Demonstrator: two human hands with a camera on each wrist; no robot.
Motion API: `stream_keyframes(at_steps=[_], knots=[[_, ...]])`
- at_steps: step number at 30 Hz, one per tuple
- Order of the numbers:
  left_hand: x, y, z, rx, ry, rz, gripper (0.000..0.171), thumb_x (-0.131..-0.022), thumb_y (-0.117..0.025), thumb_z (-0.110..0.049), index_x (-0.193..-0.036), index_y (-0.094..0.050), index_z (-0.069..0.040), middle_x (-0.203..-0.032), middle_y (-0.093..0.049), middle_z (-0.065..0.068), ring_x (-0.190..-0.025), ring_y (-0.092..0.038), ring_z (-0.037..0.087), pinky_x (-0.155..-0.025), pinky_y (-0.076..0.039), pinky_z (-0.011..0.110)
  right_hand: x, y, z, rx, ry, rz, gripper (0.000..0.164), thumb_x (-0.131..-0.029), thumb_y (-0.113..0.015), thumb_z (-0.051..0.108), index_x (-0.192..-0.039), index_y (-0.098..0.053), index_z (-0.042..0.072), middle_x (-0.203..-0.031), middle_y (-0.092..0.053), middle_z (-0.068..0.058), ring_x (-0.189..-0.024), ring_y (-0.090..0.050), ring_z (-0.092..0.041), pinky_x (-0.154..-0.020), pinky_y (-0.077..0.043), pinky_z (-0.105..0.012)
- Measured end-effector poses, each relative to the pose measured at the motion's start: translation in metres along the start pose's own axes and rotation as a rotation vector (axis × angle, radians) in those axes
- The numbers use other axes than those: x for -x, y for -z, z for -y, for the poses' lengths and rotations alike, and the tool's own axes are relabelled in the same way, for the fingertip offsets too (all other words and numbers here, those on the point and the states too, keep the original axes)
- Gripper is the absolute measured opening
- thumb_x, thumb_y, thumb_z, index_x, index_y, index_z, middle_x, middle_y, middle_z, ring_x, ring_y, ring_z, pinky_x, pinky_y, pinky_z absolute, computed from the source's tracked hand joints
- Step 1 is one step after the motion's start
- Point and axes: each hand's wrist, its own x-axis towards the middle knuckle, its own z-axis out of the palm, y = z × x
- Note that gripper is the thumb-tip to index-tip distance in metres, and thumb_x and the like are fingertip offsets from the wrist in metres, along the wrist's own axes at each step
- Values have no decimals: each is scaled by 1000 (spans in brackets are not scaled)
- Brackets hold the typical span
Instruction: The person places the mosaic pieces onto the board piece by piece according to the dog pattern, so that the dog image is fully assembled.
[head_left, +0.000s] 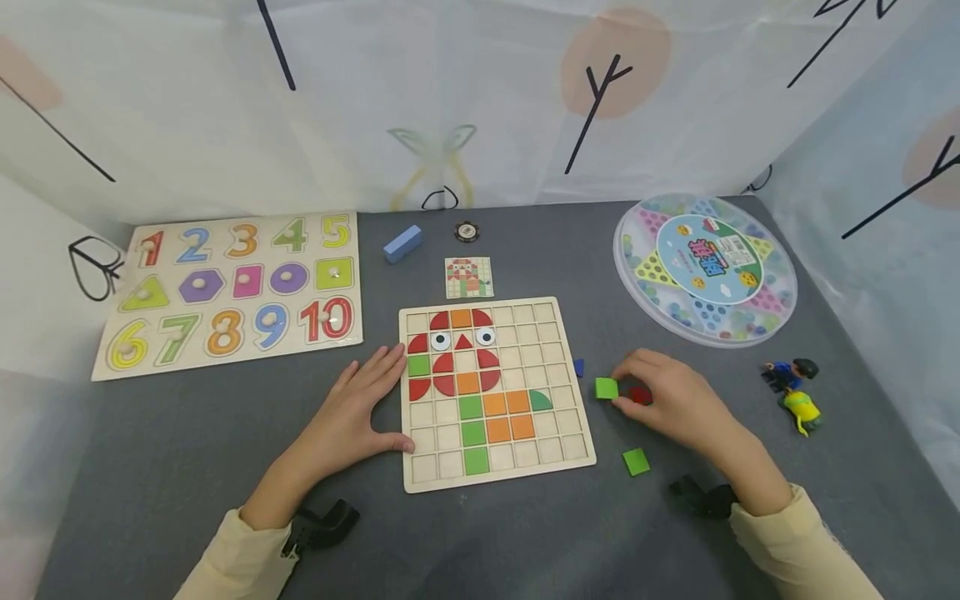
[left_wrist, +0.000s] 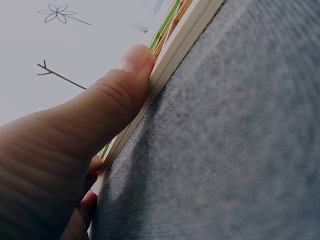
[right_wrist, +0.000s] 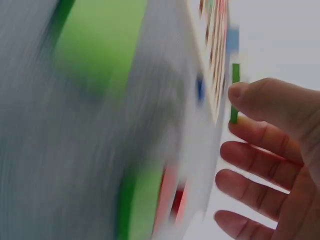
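Note:
A wooden grid board (head_left: pixel 525 337) lies on the table, bearing red, orange, green and eye-patterned tiles. Against its left edge rests my left hand (head_left: pixel 352 425), fingers stretched out; in the left wrist view its thumb (left_wrist: pixel 135 62) touches the board's side (left_wrist: pixel 172 55). To the right of the board, my right hand (head_left: pixel 675 404) pinches a green square tile (head_left: pixel 607 388) between thumb and index finger. The right wrist view shows that tile (right_wrist: pixel 236 72) edge-on. Below the hand lie red pieces (head_left: pixel 640 395) and, blurred in the right wrist view, another green tile (right_wrist: pixel 142 205).
A loose green tile (head_left: pixel 636 462) and a blue piece (head_left: pixel 579 367) lie right of the board. A pattern card (head_left: pixel 469 277), blue block (head_left: pixel 402 244) and round chip (head_left: pixel 467 232) sit behind it. Around stand a number puzzle (head_left: pixel 225 287), round game box (head_left: pixel 705 271) and toy figures (head_left: pixel 798 396).

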Motion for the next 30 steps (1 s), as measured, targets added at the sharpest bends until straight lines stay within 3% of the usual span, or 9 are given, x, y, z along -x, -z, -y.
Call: stream_keyframes(at_steps=[6,12,23,30], knots=[[1,0,-1,5,1,0,112,-54,-74,-58,-142,-22,-14,-149,-15,0,-137,-7,22,-106,-5,49,-16,-15,37,45,182,26,25,-70,-74,29,-88,-63,16,-85,-56,5,-70,-48,-6,-62,-44,-26],[0,-2,0,3,-3,1,112,-53,-73,-59,-142,-22,-14,-149,-14,-1,-137,-7,22,-106,-4,49,-19,-24,48,50,246,39,23,-70,-74,27,-86,-63,15,-84,-56,6,-69,-47,-7,-62,-43,-26],[0,-4,1,8,-3,-3,113,-53,-72,-60,-143,-20,-16,-149,-13,-2,-137,-6,21,-107,-4,48,-14,-23,55,64,183,92,33,-70,-74,33,-97,-65,17,-92,-58,6,-85,-53,-11,-73,-45,-32],[0,0,2,5,-7,0,112,-54,-72,-60,-142,-21,-15,-149,-13,-2,-137,-6,21,-106,-4,49,21,-4,28,-48,145,99,35,-63,-78,29,-95,-66,19,-92,-55,10,-81,-50,-5,-70,-45,-31]])
